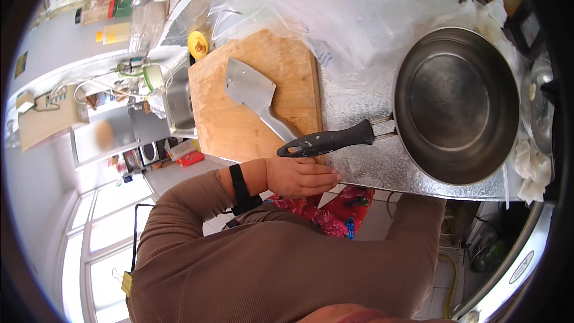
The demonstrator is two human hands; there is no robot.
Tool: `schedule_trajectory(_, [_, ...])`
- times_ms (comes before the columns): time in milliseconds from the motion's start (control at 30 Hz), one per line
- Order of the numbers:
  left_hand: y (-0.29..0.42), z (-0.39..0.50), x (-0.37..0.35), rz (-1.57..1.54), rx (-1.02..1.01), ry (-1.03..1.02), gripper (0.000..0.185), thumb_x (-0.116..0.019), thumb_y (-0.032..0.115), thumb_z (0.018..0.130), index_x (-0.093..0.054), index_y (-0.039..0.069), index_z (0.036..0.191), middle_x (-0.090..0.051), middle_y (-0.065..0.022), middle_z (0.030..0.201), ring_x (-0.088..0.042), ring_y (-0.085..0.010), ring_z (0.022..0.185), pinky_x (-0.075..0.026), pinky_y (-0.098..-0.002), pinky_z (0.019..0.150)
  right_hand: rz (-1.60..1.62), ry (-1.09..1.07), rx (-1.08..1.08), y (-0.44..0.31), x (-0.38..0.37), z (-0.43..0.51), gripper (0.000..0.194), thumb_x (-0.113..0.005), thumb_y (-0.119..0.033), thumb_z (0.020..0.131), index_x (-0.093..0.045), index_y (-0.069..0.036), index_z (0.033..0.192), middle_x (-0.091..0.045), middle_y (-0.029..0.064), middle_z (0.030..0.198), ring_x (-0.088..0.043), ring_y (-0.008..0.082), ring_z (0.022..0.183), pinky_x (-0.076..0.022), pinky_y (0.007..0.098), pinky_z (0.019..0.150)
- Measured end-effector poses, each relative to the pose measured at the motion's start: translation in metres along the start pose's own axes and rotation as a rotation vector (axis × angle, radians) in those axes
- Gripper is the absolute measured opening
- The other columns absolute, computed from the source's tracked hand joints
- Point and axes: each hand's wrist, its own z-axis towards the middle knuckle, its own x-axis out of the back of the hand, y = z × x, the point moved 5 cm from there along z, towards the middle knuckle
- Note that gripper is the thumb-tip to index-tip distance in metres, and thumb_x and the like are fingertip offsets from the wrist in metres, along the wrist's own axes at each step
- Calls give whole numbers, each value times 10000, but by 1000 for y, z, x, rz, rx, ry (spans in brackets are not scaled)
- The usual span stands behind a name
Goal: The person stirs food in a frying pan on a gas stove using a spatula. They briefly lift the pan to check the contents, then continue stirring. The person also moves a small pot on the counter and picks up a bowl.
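Note:
My left hand rests at the counter's front edge, fingers straight and side by side, holding nothing that I can see. Its thumb side is partly hidden below the black handle of a dark frying pan. The pan is empty, and its handle reaches over the corner of a wooden cutting board. On the board lies a metal cleaver, its blade pointing away from me and its handle end passing under the pan handle. My right hand is out of view; that sleeve runs down below the counter edge.
Clear plastic sheeting covers the back of the metal counter. A small yellow dish touches the board's far left side, near a steel sink. Crumpled white paper and a glass lid lie right of the pan.

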Motion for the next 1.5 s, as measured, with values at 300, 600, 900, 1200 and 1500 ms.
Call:
schedule_trajectory(300, [2,-8,-7,27,17,62,376,-544,166,844,-622,54,1194,-509,-104,1395,-533,-222,1195,-438,-343,950,316,-47,1,0,12,-17,96,-581,-113,874,-566,-23,905,-596,78,708,-541,162,522,-451,306,478])
schedule_trajectory(600, [4,-15,-10,-9,51,119,420,-601,198,814,-605,70,1215,-506,-79,1386,-519,-226,1204,-421,-353,962,774,-185,-92,37,56,-204,74,-577,-51,865,-540,-34,927,-576,64,705,-501,136,508,-414,288,440])
schedule_trajectory(900, [5,-19,-10,-103,-20,319,381,-609,149,812,-593,-9,1159,-518,-131,1336,-508,-280,1213,-433,-415,956,781,-298,-254,97,141,-450,106,-563,-22,853,-575,-14,958,-608,44,728,-505,110,492,-459,269,440])
schedule_trajectory(1200, [-37,-60,29,40,300,548,403,-592,49,791,-579,61,1194,-540,-96,1257,-512,-276,1162,-393,-416,936,750,-301,-89,-7,198,-592,214,-568,-58,873,-593,5,1076,-640,17,809,-523,53,543,-446,201,480])
schedule_trajectory(1500, [-128,-94,83,245,448,463,436,-586,36,807,-560,85,1240,-561,-79,1266,-514,-280,1182,-413,-403,940,839,-451,94,-152,96,-627,187,-569,-101,887,-597,2,1041,-665,63,829,-586,115,585,-474,241,509])
